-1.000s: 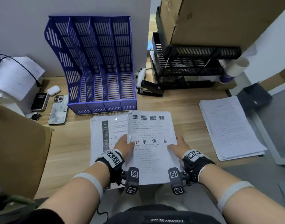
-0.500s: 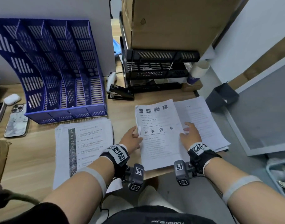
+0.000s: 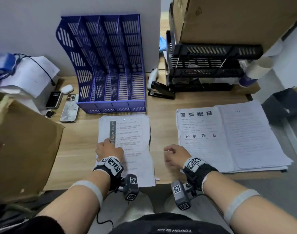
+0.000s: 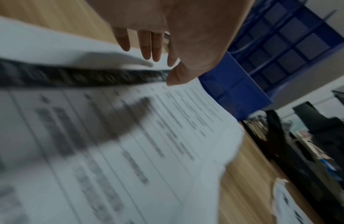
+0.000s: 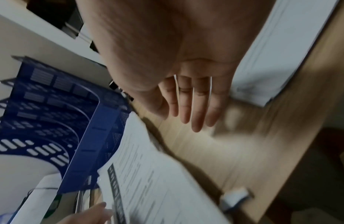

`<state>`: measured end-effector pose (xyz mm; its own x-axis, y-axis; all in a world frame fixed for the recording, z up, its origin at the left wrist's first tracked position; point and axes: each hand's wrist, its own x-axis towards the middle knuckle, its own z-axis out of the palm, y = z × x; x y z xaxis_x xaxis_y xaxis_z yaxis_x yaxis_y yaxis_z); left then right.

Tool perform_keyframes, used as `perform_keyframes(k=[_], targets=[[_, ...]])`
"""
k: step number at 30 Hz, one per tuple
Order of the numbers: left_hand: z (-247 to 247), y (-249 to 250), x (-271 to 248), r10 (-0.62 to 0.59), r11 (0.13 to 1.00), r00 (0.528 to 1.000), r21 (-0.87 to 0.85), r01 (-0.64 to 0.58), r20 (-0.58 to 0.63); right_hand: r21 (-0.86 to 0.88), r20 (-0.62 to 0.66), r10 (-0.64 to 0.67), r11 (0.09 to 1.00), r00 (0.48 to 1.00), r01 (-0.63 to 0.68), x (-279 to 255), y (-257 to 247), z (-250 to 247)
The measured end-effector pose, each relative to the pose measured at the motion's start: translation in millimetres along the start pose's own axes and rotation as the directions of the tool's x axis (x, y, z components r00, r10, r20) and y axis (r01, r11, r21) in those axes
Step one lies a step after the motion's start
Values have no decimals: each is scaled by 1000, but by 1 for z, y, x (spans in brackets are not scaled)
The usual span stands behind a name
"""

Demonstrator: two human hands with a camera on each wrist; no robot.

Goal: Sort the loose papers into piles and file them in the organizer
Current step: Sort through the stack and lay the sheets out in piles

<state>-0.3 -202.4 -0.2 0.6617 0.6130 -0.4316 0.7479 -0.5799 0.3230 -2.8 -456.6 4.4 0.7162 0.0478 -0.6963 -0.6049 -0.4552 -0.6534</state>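
We look down on a wooden desk (image 3: 80, 149) with both of our hands over it. Our left hand (image 3: 109, 150) lies over the near left part of a stack of printed papers (image 3: 132, 149), fingers extended and relaxed, grasping nothing; the left wrist view shows the fingertips (image 4: 148, 51) straight, close above the sheet near its dark printed strip, though we cannot tell if they touch. Beyond these fingers, just past the far edge of the stack, stands the blue organizer (image 3: 110, 65), its slots upright. Our right hand (image 3: 175, 155) hovers over bare wood, fingers released and held together, holding nothing. To the right of its fingers lies a sheet with small pictures (image 3: 200, 137), resting on the left part of a second pile (image 3: 255, 137). The first stack lies left of them.
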Motion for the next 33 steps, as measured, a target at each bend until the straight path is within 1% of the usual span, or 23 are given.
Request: perform_keyframes(k=[1, 3, 5, 7, 10, 12, 14, 17, 20, 21, 23, 24, 25, 26, 27, 28, 31, 32, 33], targets=[[-5, -13, 6, -27, 999, 1000, 26, 27, 11, 9, 24, 16, 1000, 1000, -16, 2, -4, 12], [-9, -33, 16, -35, 998, 998, 46, 33, 44, -10, 42, 34, 999, 999, -33, 6, -11, 30], [-15, -48, 20, -6, 999, 998, 32, 4, 68, -98, 43, 14, 995, 999, -10, 10, -17, 44], [-19, -57, 22, 39, 999, 994, -11, -38, 99, -229, 33, -28, 973, 999, 35, 13, -21, 52], [-22, -65, 27, 83, 991, 986, -119, -67, 141, -342, -53, -81, 938, 995, 58, 14, -24, 58], [-24, -66, 30, 110, 985, 981, -151, -86, 160, -374, -134, -97, 926, 986, 40, 10, -27, 56], [-23, -65, 33, 139, 976, 969, -196, -98, 205, -382, -197, -110, 924, 974, 27, 5, -28, 53], [-21, -61, 35, 193, 956, 938, -272, -113, 287, -355, -271, -134, 934, 953, 31, 4, -29, 44], [-22, -57, 37, 211, 940, 939, -320, -119, 272, -283, -315, -166, 956, 934, 75, 3, -36, 36], [-26, -55, 37, 209, 932, 935, -348, -101, 288, -246, -311, -184, 963, 932, 108, 2, -41, 36], [-34, -50, 36, 233, 911, 904, -407, -74, 358, -129, -283, -206, 976, 937, 176, 2, -50, 41], [-37, -49, 36, 259, 909, 883, -407, -86, 391, -57, -254, -213, 977, 943, 205, 3, -55, 47], [-42, -49, 36, 292, 915, 864, -383, -128, 410, -1, -223, -218, 975, 950, 224, 4, -60, 55], [-47, -52, 39, 317, 919, 857, -355, -171, 407, 38, -189, -222, 972, 957, 233, 5, -64, 63], [-53, -55, 43, 319, 925, 863, -329, -192, 392, 59, -153, -224, 970, 962, 235, 7, -69, 73], [-60, -60, 47, 300, 932, 879, -311, -187, 370, 51, -111, -226, 971, 968, 233, 10, -74, 84], [-85, -86, 65, 186, 959, 944, -262, -112, 274, -57, 25, -232, 971, 972, 233, 18, -84, 117], [-93, -97, 72, 127, 967, 965, -245, -69, 231, -86, 36, -224, 970, 974, 226, 21, -86, 126], [-102, -107, 77, 67, 974, 980, -224, -24, 187, -144, 1, -219, 966, 976, 217, 26, -86, 133]])
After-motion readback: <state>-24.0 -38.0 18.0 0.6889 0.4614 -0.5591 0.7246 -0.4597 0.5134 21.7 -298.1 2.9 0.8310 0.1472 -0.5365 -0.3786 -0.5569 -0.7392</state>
